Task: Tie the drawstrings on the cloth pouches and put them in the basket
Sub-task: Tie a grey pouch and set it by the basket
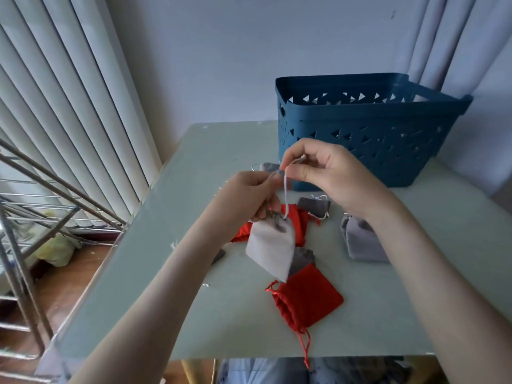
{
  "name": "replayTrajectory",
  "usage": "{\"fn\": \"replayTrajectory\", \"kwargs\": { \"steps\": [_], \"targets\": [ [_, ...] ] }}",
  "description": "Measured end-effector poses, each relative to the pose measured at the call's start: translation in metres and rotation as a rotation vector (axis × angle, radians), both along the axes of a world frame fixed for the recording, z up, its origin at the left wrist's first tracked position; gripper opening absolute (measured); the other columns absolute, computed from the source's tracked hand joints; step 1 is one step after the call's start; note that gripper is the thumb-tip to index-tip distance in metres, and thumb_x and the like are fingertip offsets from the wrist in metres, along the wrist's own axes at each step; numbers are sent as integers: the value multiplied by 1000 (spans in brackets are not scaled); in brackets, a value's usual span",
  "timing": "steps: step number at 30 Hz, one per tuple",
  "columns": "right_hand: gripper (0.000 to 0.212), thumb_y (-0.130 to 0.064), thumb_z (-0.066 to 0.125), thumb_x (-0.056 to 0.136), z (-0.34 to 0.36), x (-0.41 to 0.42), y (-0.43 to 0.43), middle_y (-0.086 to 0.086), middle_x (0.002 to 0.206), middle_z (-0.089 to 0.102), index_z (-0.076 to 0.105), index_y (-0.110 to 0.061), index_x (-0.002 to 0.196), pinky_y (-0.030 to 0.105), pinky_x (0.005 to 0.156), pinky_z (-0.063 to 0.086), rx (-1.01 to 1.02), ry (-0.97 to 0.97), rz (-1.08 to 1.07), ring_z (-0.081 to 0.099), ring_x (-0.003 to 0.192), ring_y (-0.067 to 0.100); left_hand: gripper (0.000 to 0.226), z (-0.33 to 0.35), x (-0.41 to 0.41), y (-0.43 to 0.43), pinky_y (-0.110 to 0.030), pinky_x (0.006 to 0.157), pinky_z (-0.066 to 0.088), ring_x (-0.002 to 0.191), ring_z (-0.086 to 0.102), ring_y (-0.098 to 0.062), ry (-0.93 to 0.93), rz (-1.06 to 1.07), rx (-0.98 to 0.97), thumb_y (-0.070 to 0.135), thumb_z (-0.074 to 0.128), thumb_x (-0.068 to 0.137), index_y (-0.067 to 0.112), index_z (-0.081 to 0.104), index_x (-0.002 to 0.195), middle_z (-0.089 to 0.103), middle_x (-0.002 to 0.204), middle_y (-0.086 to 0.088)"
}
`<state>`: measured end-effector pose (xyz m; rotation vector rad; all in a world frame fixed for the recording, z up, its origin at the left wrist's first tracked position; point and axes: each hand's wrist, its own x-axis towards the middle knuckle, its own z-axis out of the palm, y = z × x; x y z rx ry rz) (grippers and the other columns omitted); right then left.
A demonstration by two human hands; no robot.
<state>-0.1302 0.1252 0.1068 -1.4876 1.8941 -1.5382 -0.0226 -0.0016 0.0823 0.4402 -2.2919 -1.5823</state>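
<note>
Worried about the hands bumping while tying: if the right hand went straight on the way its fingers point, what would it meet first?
Most likely the left hand, just ahead of it on the same drawstring, though depth is unclear.

We are looking through one wide-angle camera worn on the head, facing forward and down across the pale green table (155, 245). We are seeing the left hand (246, 198) and right hand (335, 176) close to the lens at mid-frame, with the blue basket (360, 139) sitting farther back by the wall (221, 51).
</note>
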Motion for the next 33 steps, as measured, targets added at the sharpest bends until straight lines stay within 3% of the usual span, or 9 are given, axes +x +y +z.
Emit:
{"fn": "replayTrajectory", "kwargs": {
  "steps": [3,7,9,11,15,18,21,25,33],
  "targets": [
    [12,-14,65,88,4,5,-6,-5,76,65,65,-23,81,25,71,46,43,67,-52,57,71,13,24,8,0,10,-20,47,32,47,38,-12,-102,-85,-75,16,49,94,19,72,87,48,49,6],
    [4,-19,67,87,-2,-2,-9,-12,77,61,66,-21,83,9,67,41,96,69,-132,52,66,-5,29,11,4,14,-23,49,30,52,35,-13,-135,-202,31,17,55,79,-6,65,94,43,52,4],
    [4,-19,67,87,-6,-7,-9,-9,76,61,66,-20,83,15,71,41,101,6,-126,53,71,0,20,10,6,16,-26,49,25,51,31,-14,-99,-213,85,25,60,81,10,69,71,41,52,1],
    [6,-17,66,87,-12,-8,-8,-1,76,62,66,-20,82,22,74,42,91,-58,-82,54,75,9,43,6,5,16,-28,50,23,50,28,-15,-92,-161,60,33,57,92,25,64,51,36,53,-1],
    [14,-10,63,89,-17,-7,-11,-7,70,65,66,-19,78,24,74,47,65,-122,-36,60,72,7,44,-2,0,16,-26,48,23,47,25,-13,-100,-76,-17,44,53,92,26,62,53,30,50,4],
    [13,-31,58,93,-22,-10,-13,-11,75,65,65,-21,88,27,73,48,83,-189,-7,62,75,9,42,-7,-6,15,-24,45,22,41,25,-10,-84,-46,-14,42,49,95,22,67,62,30,42,9],
    [34,-54,48,87,-30,-13,-11,-9,87,66,63,-25,94,31,79,50,184,-174,-24,63,89,10,43,-14,-13,8,-20,41,20,36,24,-10,-65,45,134,40,45,97,6,61,78,32,38,8],
    [15,-18,56,95,-42,-14,-11,-5,68,63,61,-10,83,22,65,47,131,-110,-124,59,63,6,34,-30,-21,-3,-16,37,18,33,22,-11,-80,89,283,28,39,100,1,58,91,33,38,2],
    [17,-13,63,87,-75,-13,-30,-9,90,70,57,-19,101,22,92,45,77,-435,19,63,92,4,35,-53,-30,-19,-15,34,19,35,26,-5,156,-1,547,19,42,101,6,49,69,39,51,-3]
  ]
}}
